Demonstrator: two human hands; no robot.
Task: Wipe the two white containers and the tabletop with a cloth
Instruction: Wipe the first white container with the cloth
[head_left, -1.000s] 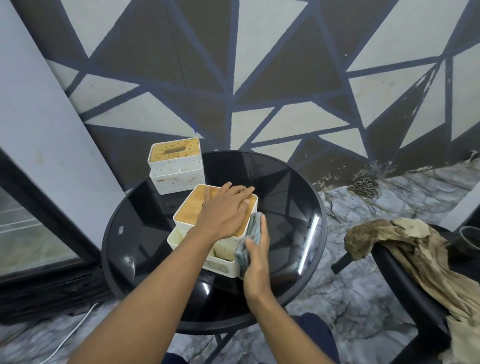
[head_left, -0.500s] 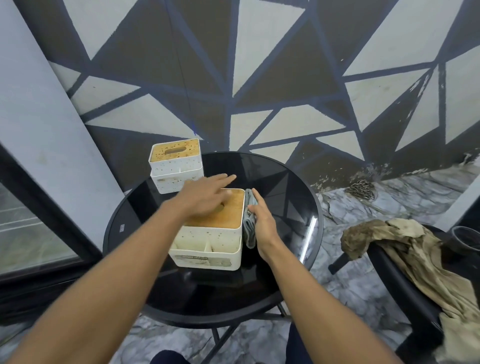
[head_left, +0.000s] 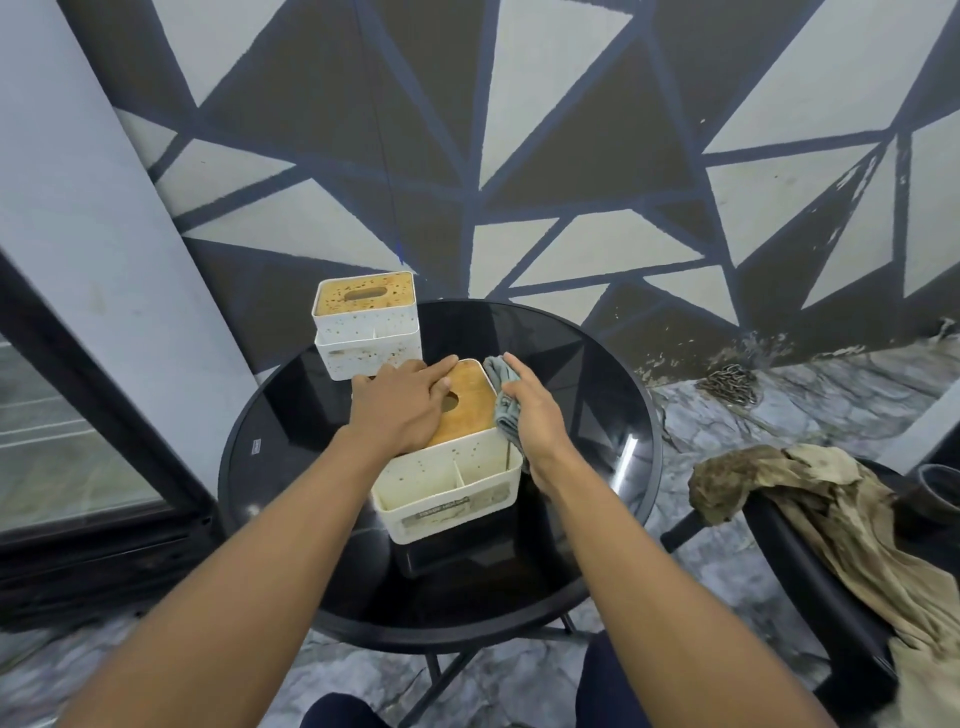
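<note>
On the bench, the near white container is kept central, the far white container at 11 o'clock. The near one is steadied by the flat left hand so that, under the straight-fingered right hand, the cloth is pressed against its 3 o'clock wall.

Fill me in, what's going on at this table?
A person is wiping the near white container on the round black table. The left hand lies flat on its wooden lid; the right hand presses a grey cloth against its right side. The speckled far white container stands untouched behind.
</note>
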